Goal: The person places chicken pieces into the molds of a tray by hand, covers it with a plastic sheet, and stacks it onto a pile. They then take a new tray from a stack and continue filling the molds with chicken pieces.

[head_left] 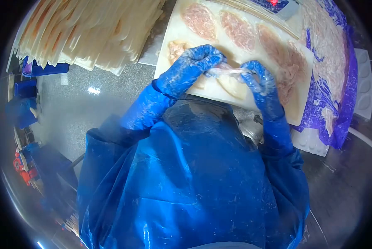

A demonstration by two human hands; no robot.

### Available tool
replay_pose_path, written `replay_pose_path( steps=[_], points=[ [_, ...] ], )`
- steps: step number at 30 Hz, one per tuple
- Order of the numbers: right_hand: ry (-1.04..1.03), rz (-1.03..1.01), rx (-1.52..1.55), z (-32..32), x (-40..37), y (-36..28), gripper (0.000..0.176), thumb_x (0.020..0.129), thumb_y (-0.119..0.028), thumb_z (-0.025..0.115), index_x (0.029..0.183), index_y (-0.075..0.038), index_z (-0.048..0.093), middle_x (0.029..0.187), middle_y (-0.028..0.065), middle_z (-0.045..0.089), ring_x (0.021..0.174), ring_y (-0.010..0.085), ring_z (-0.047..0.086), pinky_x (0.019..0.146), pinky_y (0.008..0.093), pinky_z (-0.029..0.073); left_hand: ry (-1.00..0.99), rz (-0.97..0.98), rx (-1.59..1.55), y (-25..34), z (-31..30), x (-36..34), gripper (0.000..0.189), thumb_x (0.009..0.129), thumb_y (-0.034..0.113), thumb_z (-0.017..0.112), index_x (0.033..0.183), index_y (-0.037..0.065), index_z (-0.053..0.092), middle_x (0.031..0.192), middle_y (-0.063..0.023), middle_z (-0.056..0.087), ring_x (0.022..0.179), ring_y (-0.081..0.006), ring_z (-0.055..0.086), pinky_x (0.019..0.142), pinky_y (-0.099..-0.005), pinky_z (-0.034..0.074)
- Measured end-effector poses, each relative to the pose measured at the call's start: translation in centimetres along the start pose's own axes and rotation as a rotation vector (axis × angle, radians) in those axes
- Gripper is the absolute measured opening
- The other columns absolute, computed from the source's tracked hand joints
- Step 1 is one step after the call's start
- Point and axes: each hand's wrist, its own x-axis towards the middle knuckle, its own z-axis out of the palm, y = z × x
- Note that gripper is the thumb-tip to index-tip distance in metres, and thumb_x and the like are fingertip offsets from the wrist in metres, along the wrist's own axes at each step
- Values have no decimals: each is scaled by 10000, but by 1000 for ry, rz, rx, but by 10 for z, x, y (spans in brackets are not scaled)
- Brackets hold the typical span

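My left hand (pixel 190 70), in a wet blue glove, is closed on one end of a pale pink strip of raw meat (pixel 227 71). The other end is pinched in the blue-gloved fingers of my right hand (pixel 262 85), so the strip stretches between both hands. Under them lies a white mould board (pixel 296 114) with oval hollows. Raw minced-looking meat fills an oval (pixel 237 30) in the back row, with similar ones beside it. A looser heap of meat (pixel 289 79) lies on the board to the right of my right hand.
Right of the board, a large mass of pale raw meat (pixel 325 41) rests on purple plastic sheeting (pixel 350 89). A thick stack of white boards (pixel 90 29) stands at the back left. Blue bins (pixel 26 110) are at the far left, above a speckled grey floor (pixel 92 83).
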Motion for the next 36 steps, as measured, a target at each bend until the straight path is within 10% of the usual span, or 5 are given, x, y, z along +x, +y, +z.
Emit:
replay_pose_path(
  steps=[9, 14, 31, 33, 36],
  points=[
    [228, -64, -485, -18, 13, 9, 240, 886, -184, 718, 1077, -55, 651, 1059, 121, 681, 1005, 243, 652, 887, 333, 505, 338, 397, 952, -5, -16, 6, 265, 902, 106, 691, 1158, 54, 644, 1144, -98, 657, 1013, -245, 660, 902, -342, 530],
    [188, -307, -791, 18, 15, 11, 247, 857, -235, 699, 1057, -92, 671, 1062, 129, 671, 1015, 323, 635, 904, 443, 492, 137, 573, 1255, -37, 6, 33, 262, 838, 212, 732, 1050, 68, 674, 991, -133, 638, 925, -333, 639, 818, -422, 533],
    [335, -357, -1059, 43, -9, 18, 256, 850, -274, 689, 1038, -101, 671, 982, 90, 638, 974, 305, 591, 837, 446, 456, -161, 304, 1133, -28, 3, 43, 317, 872, 86, 651, 1188, 93, 686, 1216, -179, 656, 1147, -345, 621, 982, -432, 508],
    [112, -507, -1036, 32, -35, 46, 331, 851, -232, 663, 1145, -83, 626, 1149, 116, 600, 1102, 334, 534, 973, 482, 398, -87, 732, 1438, -35, -6, 25, 296, 897, 95, 622, 1183, 113, 696, 1266, -164, 639, 1212, -331, 592, 1013, -464, 483],
    [-31, -396, -1013, 20, -63, 29, 289, 874, -203, 625, 1146, -106, 634, 1164, 85, 608, 1109, 294, 539, 1001, 466, 390, -125, 704, 1470, -22, -23, 15, 335, 938, 122, 560, 1259, 139, 656, 1366, -125, 588, 1267, -322, 554, 1064, -470, 439]
  ],
)
